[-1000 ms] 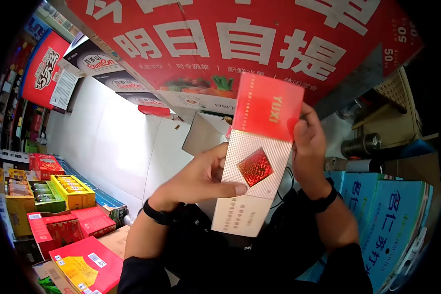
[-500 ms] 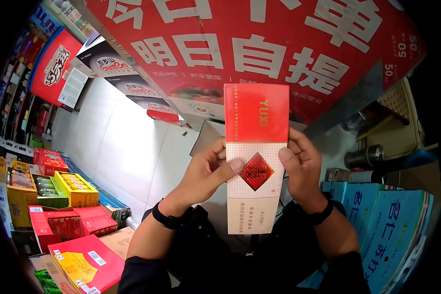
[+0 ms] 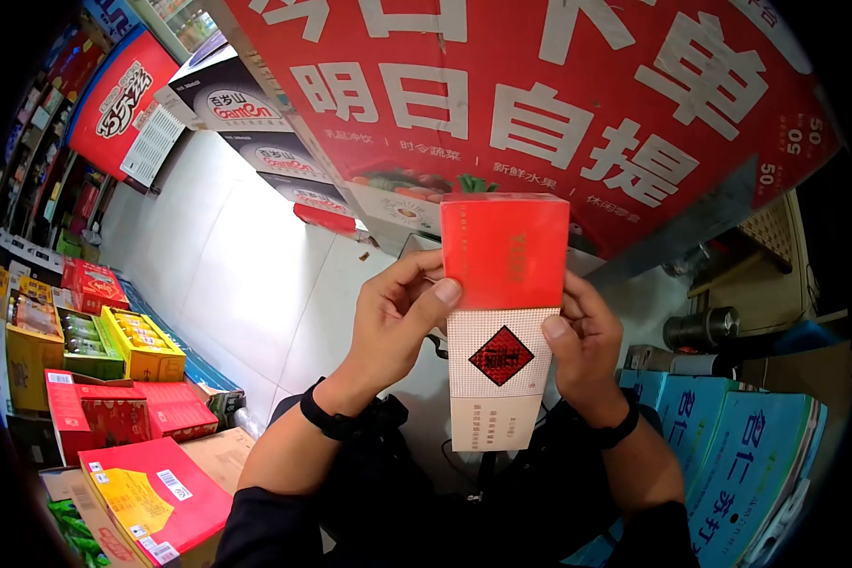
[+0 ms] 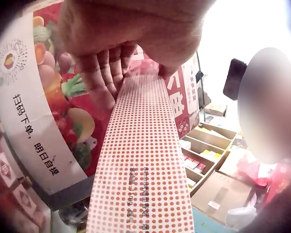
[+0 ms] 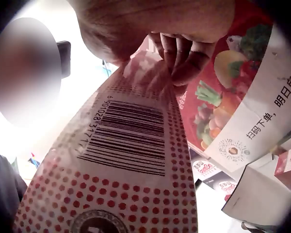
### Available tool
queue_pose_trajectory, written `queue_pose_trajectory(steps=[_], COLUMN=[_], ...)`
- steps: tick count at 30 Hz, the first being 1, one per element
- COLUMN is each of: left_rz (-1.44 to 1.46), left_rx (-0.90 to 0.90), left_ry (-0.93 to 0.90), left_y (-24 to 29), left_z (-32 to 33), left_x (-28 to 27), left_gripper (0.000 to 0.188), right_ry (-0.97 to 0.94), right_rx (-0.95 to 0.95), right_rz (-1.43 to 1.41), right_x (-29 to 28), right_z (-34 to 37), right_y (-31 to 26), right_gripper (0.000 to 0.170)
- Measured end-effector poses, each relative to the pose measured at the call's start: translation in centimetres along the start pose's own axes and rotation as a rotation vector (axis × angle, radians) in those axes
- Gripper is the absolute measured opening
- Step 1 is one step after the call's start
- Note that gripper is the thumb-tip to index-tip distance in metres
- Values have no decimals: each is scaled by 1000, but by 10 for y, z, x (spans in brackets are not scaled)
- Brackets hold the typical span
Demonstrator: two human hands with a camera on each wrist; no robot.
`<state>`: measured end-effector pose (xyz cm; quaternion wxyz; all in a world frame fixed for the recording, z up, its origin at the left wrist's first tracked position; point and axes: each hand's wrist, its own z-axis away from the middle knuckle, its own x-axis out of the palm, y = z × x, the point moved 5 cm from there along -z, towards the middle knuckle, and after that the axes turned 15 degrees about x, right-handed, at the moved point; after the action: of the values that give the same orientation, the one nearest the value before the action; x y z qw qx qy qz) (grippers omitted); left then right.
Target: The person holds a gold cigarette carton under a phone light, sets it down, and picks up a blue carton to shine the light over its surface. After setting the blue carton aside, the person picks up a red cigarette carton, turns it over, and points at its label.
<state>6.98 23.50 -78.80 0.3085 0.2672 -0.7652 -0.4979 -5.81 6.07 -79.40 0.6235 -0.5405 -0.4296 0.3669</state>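
A red and white cigarette carton [image 3: 505,254] marked YUXI is held between both hands in the head view, its red end farthest from the body. My left hand [image 3: 396,317] grips its left edge, the thumb lying on top where red meets dotted white. On the opposite edge my right hand [image 3: 587,346] grips it, thumb beside the dark red diamond. The left wrist view shows a narrow dotted side of the carton [image 4: 140,141] with a printed code. A barcode [image 5: 126,136] under clear wrap faces the right wrist camera.
A big red sign board [image 3: 540,104] stands in front. Colourful snack boxes [image 3: 142,350] and a red-yellow box [image 3: 156,492] are stacked at left. Blue cartons [image 3: 729,454] stand at right, near a dark metal cylinder [image 3: 701,328]. Pale floor tiles [image 3: 227,256] lie ahead.
The carton has turned from slanted to straight and its red end has come lower. The right hand has slid nearer its middle; the left thumb has moved up toward the red part.
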Motion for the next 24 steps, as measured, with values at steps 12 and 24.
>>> queue_pose_trajectory(steps=[12,24], left_rz=[-99,208], left_rx=[-20,-137], left_ry=[24,-141], left_y=[-3,5], left_z=[5,15], left_x=[27,29], left_gripper=[76,122], right_ry=[203,-45], right_rx=[-70,-44], right_rz=[139,221], right_x=[3,25], right_z=[0,1], right_y=[-13,-9], right_gripper=[48,60])
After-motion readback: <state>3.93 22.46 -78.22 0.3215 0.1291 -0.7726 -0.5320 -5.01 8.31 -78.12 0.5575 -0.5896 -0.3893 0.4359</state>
